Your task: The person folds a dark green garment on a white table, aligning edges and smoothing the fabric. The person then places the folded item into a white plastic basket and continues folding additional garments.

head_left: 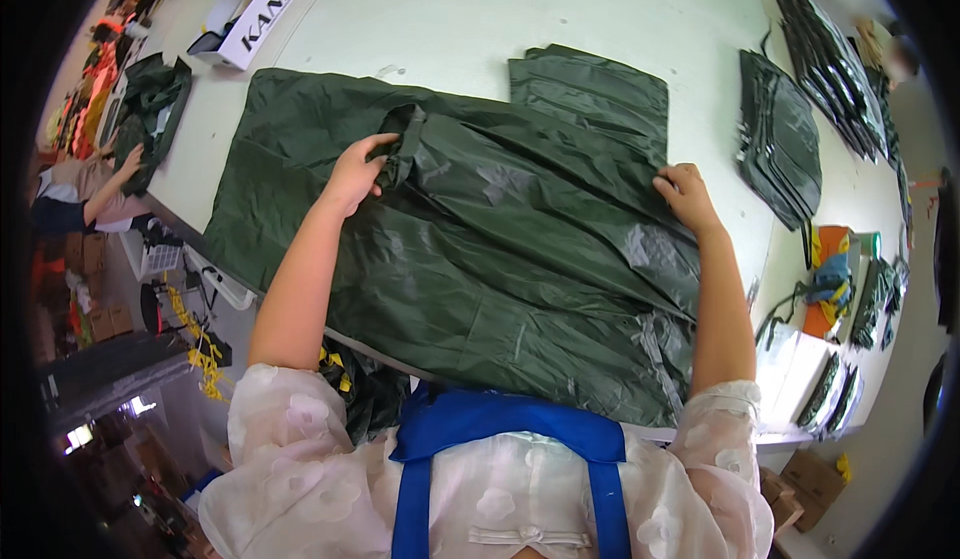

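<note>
A dark green, shiny raincoat-like garment point(480, 279) lies spread and wrinkled on the table in front of me. At its upper middle, my left hand point(355, 177) grips a gathered, tube-like end point(408, 147) that looks like a sleeve cuff and stands a little off the cloth below. Over at the right edge, my right hand point(688, 197) is closed with thumb and fingers pinching the same fabric. Long creases run between the two hands. A folded dark green piece point(590, 84) sticks out from beneath the garment's far side.
The pale table point(440, 29) carries a white sign holder point(262, 19) at far left. Stacks of folded dark green items point(780, 134) and packed black bundles point(830, 69) lie on the right, near an orange-and-blue bag point(832, 284). Another person's hand point(130, 164) touches green cloth at left.
</note>
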Demonstrator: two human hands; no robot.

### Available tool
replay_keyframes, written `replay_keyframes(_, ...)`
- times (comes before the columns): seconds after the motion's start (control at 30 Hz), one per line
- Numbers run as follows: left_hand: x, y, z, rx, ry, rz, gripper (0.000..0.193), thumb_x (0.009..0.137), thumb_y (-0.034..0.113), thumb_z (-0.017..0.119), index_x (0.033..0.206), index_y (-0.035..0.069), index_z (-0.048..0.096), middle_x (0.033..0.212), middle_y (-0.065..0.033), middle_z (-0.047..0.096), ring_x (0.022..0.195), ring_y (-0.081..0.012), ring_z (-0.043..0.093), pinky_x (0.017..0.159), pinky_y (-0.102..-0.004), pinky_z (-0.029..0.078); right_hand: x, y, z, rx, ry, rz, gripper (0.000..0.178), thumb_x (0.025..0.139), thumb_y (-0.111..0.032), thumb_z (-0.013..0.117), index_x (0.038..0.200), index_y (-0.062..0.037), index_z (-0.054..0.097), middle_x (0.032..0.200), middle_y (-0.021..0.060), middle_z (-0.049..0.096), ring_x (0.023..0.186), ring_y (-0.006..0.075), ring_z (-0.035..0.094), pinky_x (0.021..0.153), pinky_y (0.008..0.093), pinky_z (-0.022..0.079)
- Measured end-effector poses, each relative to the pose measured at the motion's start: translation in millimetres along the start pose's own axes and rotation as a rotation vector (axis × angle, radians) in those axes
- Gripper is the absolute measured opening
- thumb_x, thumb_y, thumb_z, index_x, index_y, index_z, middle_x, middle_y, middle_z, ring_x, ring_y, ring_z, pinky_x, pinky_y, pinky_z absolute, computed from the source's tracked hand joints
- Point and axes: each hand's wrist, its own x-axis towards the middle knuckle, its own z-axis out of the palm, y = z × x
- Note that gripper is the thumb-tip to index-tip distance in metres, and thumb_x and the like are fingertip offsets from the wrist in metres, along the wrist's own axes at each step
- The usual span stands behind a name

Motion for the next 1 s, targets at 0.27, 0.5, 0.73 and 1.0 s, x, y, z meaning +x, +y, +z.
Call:
replay_keyframes(0.27,46.4,-39.8,-24.7,0.620,-0.003,0.339,0.028,0.082,0.002,0.064,0.109,0.008,0.069,0.098,-0.0122,0.058,0.090,-0.0272,0.058,0.082,-0.0347,0.046,22.8,-2.7,0.4,-0.400,0.130,0.208,0.027,0.091,-0.030,0.055,0.082,-0.0063,0.064,0.079,0.0200,0.061,0.085,0.0379,0.055,0.082,0.0443,0.043)
replay_keyframes(0.5,-2.3,-2.4,24.5,0.404,0.477,0.472,0.045,0.082,0.024,0.069,0.118,0.003,0.052,0.112,-0.0131,0.053,0.091,-0.0271,0.056,0.081,-0.0371,0.048,20.8,21.6,67.6,-0.341,0.514,0.310,0.027,0.095,-0.033,0.051,0.094,-0.0074,0.061,0.102,0.0172,0.056,0.093,0.0365,0.056,0.081,0.0449,0.047)
replay_keyframes(0.73,23.7,-30.0,-11.3,0.170,0.227,0.103,0.022,0.088,0.015,0.061,0.104,0.001,0.058,0.091,-0.0199,0.065,0.093,-0.0322,0.063,0.079,-0.0347,0.049,28.3,28.3,77.0,-0.284,0.560,0.375,0.028,0.098,-0.032,0.045,0.097,-0.0067,0.057,0.099,0.0191,0.056,0.091,0.0387,0.054,0.078,0.0461,0.045)
replay_keyframes(1.0,38.5,32.0,25.6,0.525,0.472,0.361,0.046,0.085,0.039,0.062,0.110,0.001,0.062,0.103,-0.0189,0.065,0.096,-0.0332,0.062,0.084,-0.0365,0.049,27.0,26.7,76.0,-0.228,0.620,0.368,0.028,0.099,-0.031,0.043,0.097,-0.0062,0.056,0.095,0.0179,0.055,0.088,0.0383,0.054,0.075,0.0456,0.044)
